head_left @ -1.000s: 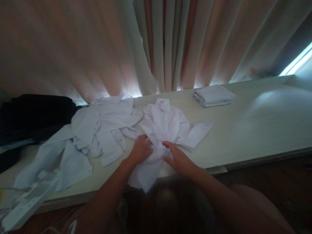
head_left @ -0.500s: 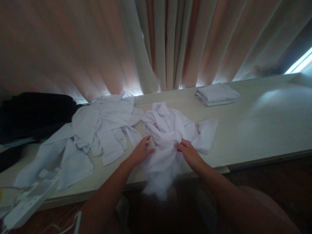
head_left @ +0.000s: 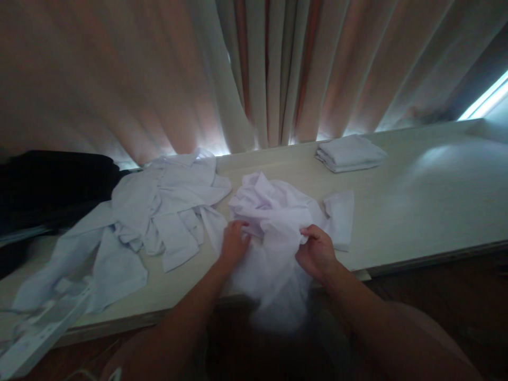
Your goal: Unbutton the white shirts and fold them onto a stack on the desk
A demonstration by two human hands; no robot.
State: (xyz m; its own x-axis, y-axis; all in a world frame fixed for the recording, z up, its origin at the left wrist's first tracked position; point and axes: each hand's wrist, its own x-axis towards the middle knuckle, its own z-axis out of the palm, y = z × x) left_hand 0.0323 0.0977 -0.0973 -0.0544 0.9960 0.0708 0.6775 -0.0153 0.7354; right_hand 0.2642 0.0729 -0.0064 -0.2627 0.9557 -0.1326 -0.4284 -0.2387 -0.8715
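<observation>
On the pale table [head_left: 416,211], a crumpled white shirt [head_left: 273,222] lies gripped between left hand [head_left: 234,244] and right hand [head_left: 317,254].

I have both bare forearms reaching in from the near edge, converging toward the middle of the scene. My left hand [head_left: 234,244] sits left of centre, back of the hand up, fingers curled down and pinched closed on the white shirt [head_left: 273,211]. My right hand [head_left: 317,253] is just to the right and level with it, wrist bent slightly inward, knuckles raised, fingers closed in a fist-like grasp on the same cloth, the two hands held near each other but apart.
</observation>
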